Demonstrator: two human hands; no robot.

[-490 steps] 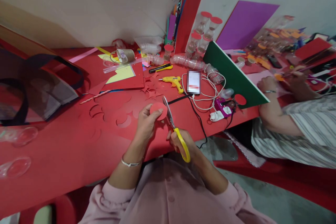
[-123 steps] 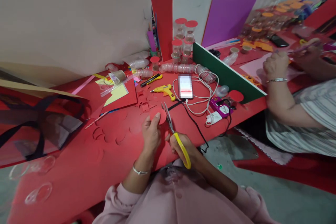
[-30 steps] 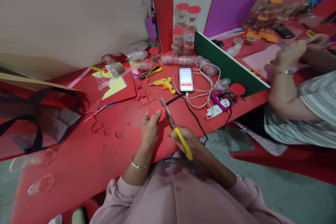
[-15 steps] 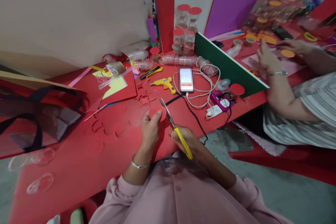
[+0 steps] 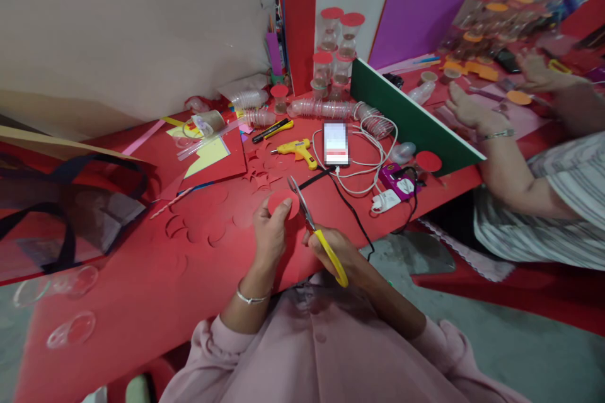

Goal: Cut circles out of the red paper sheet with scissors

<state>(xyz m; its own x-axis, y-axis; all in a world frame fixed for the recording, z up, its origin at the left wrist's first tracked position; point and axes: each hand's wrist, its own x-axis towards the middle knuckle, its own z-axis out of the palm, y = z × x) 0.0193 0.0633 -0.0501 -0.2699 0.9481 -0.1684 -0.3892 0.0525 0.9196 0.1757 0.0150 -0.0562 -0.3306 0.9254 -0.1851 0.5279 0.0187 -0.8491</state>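
My left hand [image 5: 269,233] pinches a small red paper disc [image 5: 282,203] between thumb and fingers, held just above the red table [image 5: 142,289]. My right hand [image 5: 333,250] grips yellow-handled scissors [image 5: 316,233], whose metal blades point up and away along the disc's right edge. A red sheet with round cut-outs [image 5: 208,227] lies flat to the left of my left hand.
Beyond my hands lie a yellow glue gun [image 5: 295,151], a phone [image 5: 335,143] with white cables, a purple charger [image 5: 396,181] and a green board [image 5: 411,119]. Clear jars with red lids [image 5: 333,44] stand at the wall. A person in a striped shirt [image 5: 543,201] works at right. A dark bag [image 5: 61,208] sits left.
My hands, disc and scissors have barely shifted. The other person's hands have moved from lifted near their paper to spread flat over the table at right.
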